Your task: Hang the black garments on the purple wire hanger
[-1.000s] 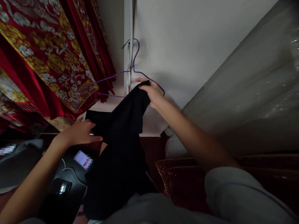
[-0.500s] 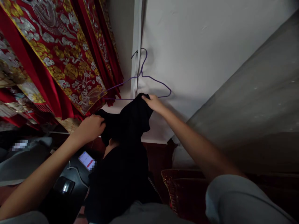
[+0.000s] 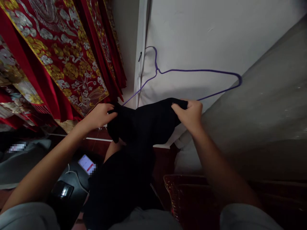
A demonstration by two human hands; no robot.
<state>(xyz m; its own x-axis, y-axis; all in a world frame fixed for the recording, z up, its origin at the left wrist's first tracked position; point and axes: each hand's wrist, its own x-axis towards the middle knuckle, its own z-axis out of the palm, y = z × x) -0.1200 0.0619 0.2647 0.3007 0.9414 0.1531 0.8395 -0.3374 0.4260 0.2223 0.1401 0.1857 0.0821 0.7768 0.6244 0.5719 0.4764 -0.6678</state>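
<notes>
A black cloth garment (image 3: 148,123), its exact kind not clear, is stretched between my two hands. My left hand (image 3: 100,115) pinches its left upper edge, thumb on the near side. At the other end my right hand (image 3: 192,116) grips the right upper corner with fingers closed. Behind the cloth is a purple wire hanger (image 3: 192,70), its hook up by the white frame on the wall. The hanger's lower bar passes behind the garment and my right hand, so whether they touch it cannot be told.
Red cloths with gold and silver embroidery (image 3: 69,64) hang at the left. A lit phone (image 3: 86,164) lies on a black surface with a cable and a dark shiny object (image 3: 62,189). Greyish sheeting (image 3: 263,105) hangs right; dark red items (image 3: 192,198) sit below it.
My right hand has moved right and slightly down, and my left hand slightly up and right, spreading the garment wider. The hanger has turned, its right end now reaching much farther right.
</notes>
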